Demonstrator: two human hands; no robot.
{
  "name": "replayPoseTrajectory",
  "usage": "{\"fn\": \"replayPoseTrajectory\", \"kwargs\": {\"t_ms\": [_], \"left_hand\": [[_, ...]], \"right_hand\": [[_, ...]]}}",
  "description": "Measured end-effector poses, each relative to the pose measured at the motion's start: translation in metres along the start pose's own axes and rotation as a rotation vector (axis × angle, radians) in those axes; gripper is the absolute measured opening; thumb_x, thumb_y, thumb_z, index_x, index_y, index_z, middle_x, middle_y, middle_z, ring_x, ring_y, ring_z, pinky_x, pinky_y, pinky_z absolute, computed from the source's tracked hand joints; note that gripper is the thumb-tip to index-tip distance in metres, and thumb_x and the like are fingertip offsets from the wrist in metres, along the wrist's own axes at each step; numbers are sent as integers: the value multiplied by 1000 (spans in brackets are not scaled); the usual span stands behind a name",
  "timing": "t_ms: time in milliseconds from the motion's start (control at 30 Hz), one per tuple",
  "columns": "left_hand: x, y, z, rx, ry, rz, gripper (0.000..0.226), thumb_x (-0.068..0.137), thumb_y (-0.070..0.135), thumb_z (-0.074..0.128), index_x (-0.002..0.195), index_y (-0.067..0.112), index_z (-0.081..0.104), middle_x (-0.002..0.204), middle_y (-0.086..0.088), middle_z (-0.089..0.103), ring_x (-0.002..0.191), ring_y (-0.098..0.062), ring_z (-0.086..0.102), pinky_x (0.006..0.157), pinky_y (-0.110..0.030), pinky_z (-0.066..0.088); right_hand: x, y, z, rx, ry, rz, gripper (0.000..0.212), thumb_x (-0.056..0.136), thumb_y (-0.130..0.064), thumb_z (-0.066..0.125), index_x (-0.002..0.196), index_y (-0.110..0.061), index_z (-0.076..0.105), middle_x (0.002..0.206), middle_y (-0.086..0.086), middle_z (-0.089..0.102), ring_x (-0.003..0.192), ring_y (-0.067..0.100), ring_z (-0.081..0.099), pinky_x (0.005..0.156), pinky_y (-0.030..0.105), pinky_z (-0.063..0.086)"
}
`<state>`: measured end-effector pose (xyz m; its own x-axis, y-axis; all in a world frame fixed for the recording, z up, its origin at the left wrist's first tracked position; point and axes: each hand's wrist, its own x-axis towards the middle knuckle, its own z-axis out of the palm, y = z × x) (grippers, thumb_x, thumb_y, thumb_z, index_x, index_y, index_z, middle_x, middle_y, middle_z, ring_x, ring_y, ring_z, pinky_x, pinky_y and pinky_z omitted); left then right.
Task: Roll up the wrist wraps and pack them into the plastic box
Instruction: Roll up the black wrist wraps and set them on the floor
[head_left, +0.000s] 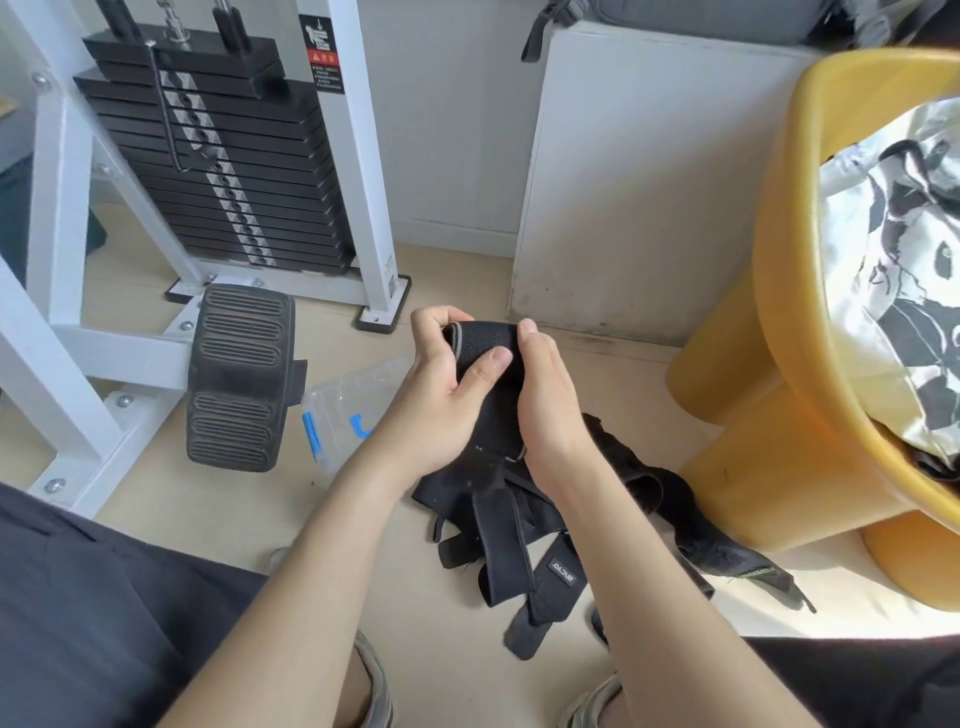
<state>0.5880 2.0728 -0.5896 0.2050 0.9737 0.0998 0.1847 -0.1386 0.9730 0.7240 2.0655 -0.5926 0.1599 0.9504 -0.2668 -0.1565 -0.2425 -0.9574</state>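
Observation:
I hold a black wrist wrap (480, 340) up between both hands above the floor. My left hand (441, 384) grips its left edge, thumb pressed on the front of the fabric. My right hand (545, 395) grips the right edge, and the wrap's lower end hangs down between my wrists. A heap of more black wraps (524, 525) lies on the floor under my hands. The clear plastic box (343, 410) with blue latches sits on the floor to the left, partly hidden by my left hand.
A white weight machine (218, 156) with a black footplate (239, 374) fills the left. A white cabinet (639, 182) stands behind. A yellow stool (779, 322) holding patterned cloth is at the right. My knees and shoes are at the bottom.

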Motion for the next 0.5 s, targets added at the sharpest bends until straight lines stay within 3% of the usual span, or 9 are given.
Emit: {"fn": "replayPoseTrajectory", "kwargs": {"t_ms": [133, 167, 233, 300, 367, 433, 500], "left_hand": [[1, -6, -5, -17, 129, -56, 33, 109, 35, 64, 125, 36, 35, 120, 1, 66, 98, -5, 70, 83, -34, 62], [2, -9, -8, -10, 174, -72, 33, 109, 34, 66, 124, 36, 36, 122, -1, 65, 101, -9, 70, 84, -36, 62], [5, -15, -16, -28, 204, -107, 33, 107, 28, 68, 119, 37, 39, 126, -7, 64, 104, -20, 71, 85, -42, 64], [6, -20, -23, -190, 184, -176, 32, 107, 20, 69, 110, 40, 44, 119, -10, 68, 96, -25, 72, 78, -45, 65], [6, -23, -26, -334, 165, -232, 32, 107, 10, 66, 108, 38, 51, 106, -10, 72, 82, -21, 71, 65, -39, 62], [7, -26, -27, -340, 169, -254, 29, 106, 4, 65, 111, 33, 62, 103, -11, 78, 77, -21, 73, 61, -36, 60], [7, -30, -28, -345, 166, -289, 27, 103, 5, 69, 112, 30, 73, 109, -14, 81, 84, -26, 76, 72, -41, 64]], "right_hand": [[-3, -1, 5, -142, -64, -80, 43, 107, -57, 49, 132, -25, 66, 124, 1, 77, 115, 16, 74, 103, 46, 60], [-2, -1, 4, -194, -98, -120, 37, 111, -45, 52, 142, -26, 59, 121, 1, 78, 109, 14, 76, 97, 45, 63], [-1, 0, 3, -288, -156, -158, 44, 109, -27, 58, 150, -36, 43, 102, 13, 80, 88, 18, 77, 82, 47, 66], [-3, -2, 3, -300, -200, -165, 33, 107, -19, 59, 135, -36, 52, 93, 29, 75, 73, 31, 72, 71, 56, 63], [-2, -7, 1, -204, -250, -127, 18, 107, -13, 56, 114, -22, 70, 90, 29, 76, 71, 36, 74, 69, 55, 64], [1, -12, -8, -128, -354, -43, 32, 100, -11, 49, 102, -11, 81, 94, 25, 80, 78, 42, 79, 74, 51, 67], [7, -14, -23, -127, -493, 5, 47, 88, -7, 41, 110, -7, 83, 106, 24, 81, 100, 42, 79, 87, 48, 66]]}}
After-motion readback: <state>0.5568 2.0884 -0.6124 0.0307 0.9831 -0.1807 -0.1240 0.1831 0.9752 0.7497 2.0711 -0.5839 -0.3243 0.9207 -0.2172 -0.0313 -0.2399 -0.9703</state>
